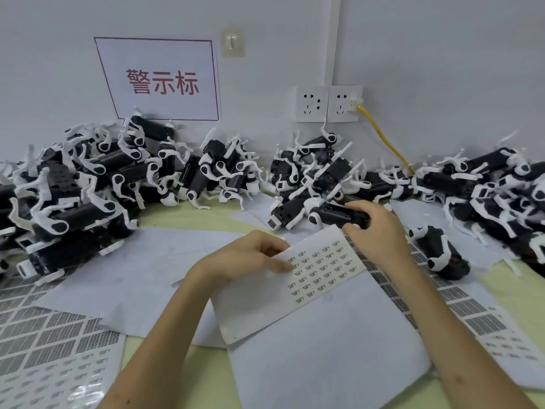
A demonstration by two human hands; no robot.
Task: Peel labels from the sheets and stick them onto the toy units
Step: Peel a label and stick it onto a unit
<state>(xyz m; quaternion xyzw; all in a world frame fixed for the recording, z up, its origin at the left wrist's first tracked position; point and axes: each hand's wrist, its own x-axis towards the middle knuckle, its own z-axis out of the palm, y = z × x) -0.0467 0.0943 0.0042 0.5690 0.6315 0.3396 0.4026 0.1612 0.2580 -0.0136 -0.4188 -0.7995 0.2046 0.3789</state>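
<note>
Bearing tiny dark labels (317,280), white sheet (259,308) lies in left hand (244,258).

White wall sign (159,79) with a red border reading 警示标 in red characters, label sheet (318,270) carrying rows of tiny dark print too small to read

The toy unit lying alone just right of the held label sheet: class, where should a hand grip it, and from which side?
Grip the toy unit across its black body, between the white legs, coming down from above. It lies apart from the piles, so its top is open; the thin legs stick out and would likely make a poor hold.
</note>
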